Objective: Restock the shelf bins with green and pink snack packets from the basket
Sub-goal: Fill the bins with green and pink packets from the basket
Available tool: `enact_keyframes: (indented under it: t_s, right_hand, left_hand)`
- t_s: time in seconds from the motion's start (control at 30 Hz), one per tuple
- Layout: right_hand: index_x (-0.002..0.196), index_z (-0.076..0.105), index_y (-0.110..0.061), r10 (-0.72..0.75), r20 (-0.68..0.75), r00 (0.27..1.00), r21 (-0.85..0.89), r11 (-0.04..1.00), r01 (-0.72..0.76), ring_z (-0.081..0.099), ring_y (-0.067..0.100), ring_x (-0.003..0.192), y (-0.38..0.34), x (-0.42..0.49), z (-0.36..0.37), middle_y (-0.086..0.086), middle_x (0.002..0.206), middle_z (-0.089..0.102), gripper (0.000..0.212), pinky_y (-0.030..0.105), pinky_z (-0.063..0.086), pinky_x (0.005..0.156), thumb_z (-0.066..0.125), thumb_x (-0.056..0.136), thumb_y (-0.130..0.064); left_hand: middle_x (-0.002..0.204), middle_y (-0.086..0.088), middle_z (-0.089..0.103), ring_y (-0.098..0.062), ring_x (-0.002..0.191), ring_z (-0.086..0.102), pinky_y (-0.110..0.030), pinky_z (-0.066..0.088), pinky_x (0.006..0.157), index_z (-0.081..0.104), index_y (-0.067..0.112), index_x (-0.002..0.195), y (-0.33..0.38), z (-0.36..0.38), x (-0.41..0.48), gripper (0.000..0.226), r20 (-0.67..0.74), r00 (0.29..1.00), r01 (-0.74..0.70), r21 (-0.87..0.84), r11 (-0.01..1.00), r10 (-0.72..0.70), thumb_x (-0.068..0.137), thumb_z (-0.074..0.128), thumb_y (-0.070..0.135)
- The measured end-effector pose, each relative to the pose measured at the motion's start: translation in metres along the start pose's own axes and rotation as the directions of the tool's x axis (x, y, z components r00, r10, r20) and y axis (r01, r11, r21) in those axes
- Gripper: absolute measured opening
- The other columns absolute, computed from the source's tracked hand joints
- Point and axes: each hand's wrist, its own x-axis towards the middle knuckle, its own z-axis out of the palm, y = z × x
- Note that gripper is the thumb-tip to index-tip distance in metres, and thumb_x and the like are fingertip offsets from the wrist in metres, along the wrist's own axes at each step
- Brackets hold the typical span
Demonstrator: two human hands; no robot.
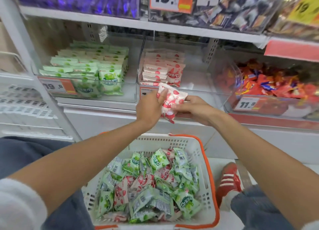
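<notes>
Pink packets [170, 100] are being held just in front of the pink bin [195, 71], above the basket [205, 153]. They are being gripped from one side by the left hand [150, 109] and from the other by the right hand [193, 109]; qty cannot be told.

Risks:
- Wrappers are prob. slick, so a packet could be dropped.
- The stacked rows inside could be knocked over during insertion.

Obstruction: the bin's clear front wall is standing betw. hands and rows.

Adjacent: green bin [131, 84] to the left, mixed-sweets bin [231, 84] to the right w/ price tag [245, 104].
</notes>
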Motion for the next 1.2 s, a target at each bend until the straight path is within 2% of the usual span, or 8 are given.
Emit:
enact_keyframes:
  t_s: [0.13, 0.27, 0.37, 0.5, 0.67, 0.83, 1.03, 1.2]
  right_hand:
    - [0.104, 0.063, 0.001, -0.111, -0.09, 0.99, -0.007, 0.994, 0.111, 0.072, 0.021, 0.076, -0.037, 0.001, -0.013, 0.013, 0.091, 0.074, 0.026, 0.027, 0.059, 0.068, 0.069, 0.08, 0.009]
    - [0.11, 0.062, 0.007, -0.185, -0.316, 0.931, -0.048, 0.983, 0.179, 0.071, 0.017, 0.067, -0.063, 0.033, -0.043, 0.011, 0.084, 0.072, 0.034, 0.029, 0.06, 0.063, 0.07, 0.077, 0.012]
    - [0.103, 0.059, 0.001, -0.164, -0.415, 0.895, -0.227, 0.971, 0.073, 0.069, 0.017, 0.06, -0.062, 0.074, -0.064, 0.02, 0.095, 0.068, 0.038, 0.034, 0.061, 0.062, 0.074, 0.072, 0.015]
    - [0.095, 0.062, -0.002, -0.101, -0.424, 0.9, -0.483, 0.866, -0.13, 0.069, 0.023, 0.078, -0.046, 0.134, -0.065, 0.015, 0.094, 0.067, 0.035, 0.036, 0.061, 0.071, 0.081, 0.067, 0.008]
    - [0.115, 0.065, -0.007, -0.122, -0.494, 0.861, -0.549, 0.812, -0.2, 0.064, 0.02, 0.107, -0.032, 0.181, -0.054, 0.005, 0.113, 0.067, 0.047, 0.031, 0.051, 0.095, 0.081, 0.071, -0.011]
    - [0.116, 0.063, -0.011, -0.08, -0.472, 0.878, -0.512, 0.835, -0.199, 0.064, 0.019, 0.107, -0.031, 0.188, -0.056, 0.003, 0.114, 0.067, 0.058, 0.033, 0.053, 0.094, 0.088, 0.064, -0.016]
    - [0.115, 0.064, -0.012, -0.134, -0.433, 0.891, -0.586, 0.793, -0.165, 0.063, 0.021, 0.109, -0.031, 0.192, -0.049, 0.004, 0.116, 0.067, 0.052, 0.034, 0.051, 0.095, 0.086, 0.068, -0.018]
    - [0.115, 0.063, -0.012, -0.097, -0.422, 0.901, -0.517, 0.842, -0.151, 0.062, 0.02, 0.103, -0.032, 0.187, -0.05, 0.003, 0.112, 0.066, 0.052, 0.03, 0.051, 0.091, 0.086, 0.068, -0.011]
  left_hand:
    - [0.076, -0.006, 0.062, -0.029, 0.074, 0.056, -0.039, 0.041, 0.062, 0.055, 0.011, 0.081, 0.034, -0.006, 0.038, 0.056, -0.066, 0.996, -0.068, -0.041, 0.997, 0.066, 0.1, 0.03, 0.057]
    - [0.077, 0.002, 0.053, -0.017, 0.07, 0.049, -0.034, 0.035, 0.06, 0.048, 0.015, 0.086, 0.044, -0.007, 0.082, 0.045, 0.071, 0.975, -0.215, 0.028, 0.976, 0.212, 0.104, 0.024, 0.048]
    - [0.084, -0.005, 0.055, -0.025, 0.083, 0.054, -0.039, 0.044, 0.073, 0.05, 0.018, 0.082, 0.02, 0.001, 0.11, 0.045, 0.194, 0.954, -0.269, 0.207, 0.941, 0.23, 0.103, 0.023, 0.047]
    - [0.072, 0.0, 0.043, -0.025, 0.075, 0.047, -0.039, 0.041, 0.069, 0.031, 0.022, 0.07, -0.001, 0.013, 0.119, 0.04, 0.203, 0.951, -0.282, 0.264, 0.922, 0.232, 0.1, 0.024, 0.048]
    - [0.083, 0.0, 0.056, -0.024, 0.088, 0.052, -0.041, 0.043, 0.078, 0.049, 0.023, 0.076, -0.006, 0.014, 0.115, 0.043, 0.156, 0.955, -0.291, 0.319, 0.902, 0.253, 0.101, 0.025, 0.048]
    - [0.089, 0.0, 0.062, -0.024, 0.093, 0.055, -0.04, 0.044, 0.079, 0.059, 0.02, 0.085, -0.004, 0.013, 0.112, 0.049, 0.146, 0.954, -0.296, 0.315, 0.902, 0.263, 0.1, 0.024, 0.05]
    - [0.102, -0.002, 0.065, -0.024, 0.104, 0.055, -0.042, 0.044, 0.087, 0.064, 0.017, 0.101, -0.005, 0.014, 0.111, 0.052, 0.148, 0.953, -0.3, 0.305, 0.904, 0.266, 0.102, 0.025, 0.051]
    - [0.109, -0.003, 0.066, -0.024, 0.109, 0.054, -0.042, 0.043, 0.092, 0.065, 0.017, 0.108, -0.004, 0.012, 0.11, 0.053, 0.15, 0.953, -0.3, 0.318, 0.9, 0.265, 0.102, 0.025, 0.052]
